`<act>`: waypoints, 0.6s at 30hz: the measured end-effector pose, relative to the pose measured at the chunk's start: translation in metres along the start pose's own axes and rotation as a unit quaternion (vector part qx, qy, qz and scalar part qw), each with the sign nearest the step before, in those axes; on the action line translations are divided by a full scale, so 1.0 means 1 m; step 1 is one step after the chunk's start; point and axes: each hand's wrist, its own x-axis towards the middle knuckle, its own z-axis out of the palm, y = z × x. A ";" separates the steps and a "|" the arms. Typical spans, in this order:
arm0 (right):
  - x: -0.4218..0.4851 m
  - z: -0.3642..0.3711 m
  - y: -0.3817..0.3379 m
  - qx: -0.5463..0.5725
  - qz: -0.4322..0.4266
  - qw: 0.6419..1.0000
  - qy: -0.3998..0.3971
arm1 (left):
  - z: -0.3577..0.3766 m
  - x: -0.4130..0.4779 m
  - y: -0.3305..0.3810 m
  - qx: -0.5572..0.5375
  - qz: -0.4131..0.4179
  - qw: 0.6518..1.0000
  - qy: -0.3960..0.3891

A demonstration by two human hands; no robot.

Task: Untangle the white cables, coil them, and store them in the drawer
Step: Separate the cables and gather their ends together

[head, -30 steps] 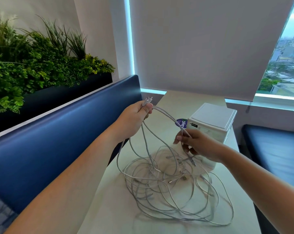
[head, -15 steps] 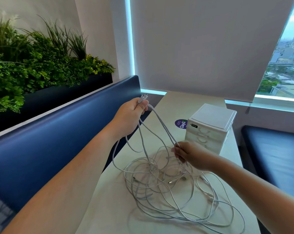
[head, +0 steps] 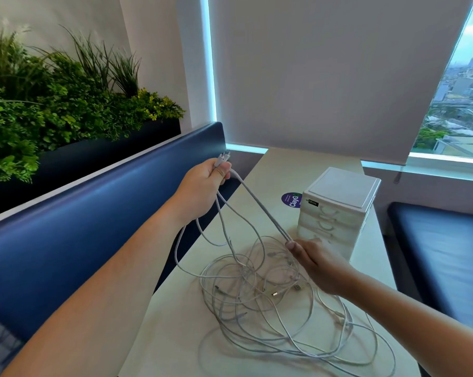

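Narrow desk (head: 170, 336) hemmed on the left by a blue padded backrest (head: 80, 219); on the right, a gap and then a dark bench seat (head: 442, 257). Far end closed off by a lowered window blind (head: 325, 77). Bare surface at the near left corner and at the far end beyond a round purple sticker (head: 292, 200).

White cables (head: 257, 289) heaped in a loose tangle across the middle and near right of the desk, outer loops close to the right edge. Left grip (head: 205, 186) raised above the left edge, clamped on several cable ends, plugs (head: 224, 157) poking out past the thumb, one loop sagging below the desk's left edge. Right grip (head: 317, 265) low over the tangle, pinching strands drawn taut from the left grip.

Just beside the right grip, a small white drawer unit (head: 338, 202) near the right edge, drawers closed, contents hidden.
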 end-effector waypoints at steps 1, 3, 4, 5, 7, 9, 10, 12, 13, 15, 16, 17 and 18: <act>-0.003 0.001 -0.001 0.001 -0.009 1.000 0.002 | -0.001 0.000 -0.002 0.012 0.002 1.000 -0.005; -0.008 0.004 -0.001 -0.009 -0.027 1.000 0.000 | -0.001 0.001 -0.007 0.037 -0.001 0.999 -0.018; -0.009 0.004 -0.002 -0.008 -0.036 0.999 0.001 | -0.001 0.002 -0.010 0.048 -0.007 0.998 -0.026; -0.009 0.003 -0.003 -0.006 -0.041 0.999 0.003 | -0.001 0.002 -0.015 0.059 -0.015 0.998 -0.033; -0.009 0.000 -0.003 -0.007 -0.042 0.999 0.011 | 0.000 0.002 -0.024 0.077 -0.028 0.996 -0.042; -0.008 -0.003 0.001 -0.002 -0.030 0.999 0.017 | -0.001 0.001 -0.029 0.090 -0.035 0.994 -0.047; -0.008 -0.004 0.003 -0.001 -0.020 1.000 0.015 | -0.002 0.001 -0.031 0.096 -0.034 0.994 -0.050; -0.008 -0.005 0.006 0.002 -0.002 1.000 0.006 | -0.004 0.003 -0.033 0.113 -0.026 0.992 -0.053; -0.008 -0.006 0.006 0.005 0.004 1.000 0.001 | -0.005 0.004 -0.034 0.123 -0.022 0.991 -0.052; -0.008 -0.009 0.002 0.006 0.005 1.000 -0.002 | -0.007 0.007 -0.037 0.139 -0.017 0.989 -0.046; -0.008 -0.011 -0.001 0.001 0.000 1.000 0.000 | -0.008 0.008 -0.037 0.144 -0.017 0.988 -0.044; -0.007 -0.012 -0.005 -0.009 -0.011 1.000 0.008 | -0.010 0.009 -0.038 0.148 -0.019 0.988 -0.042; -0.007 -0.013 -0.008 -0.023 -0.024 0.999 0.018 | -0.011 0.010 -0.039 0.150 -0.020 0.988 -0.041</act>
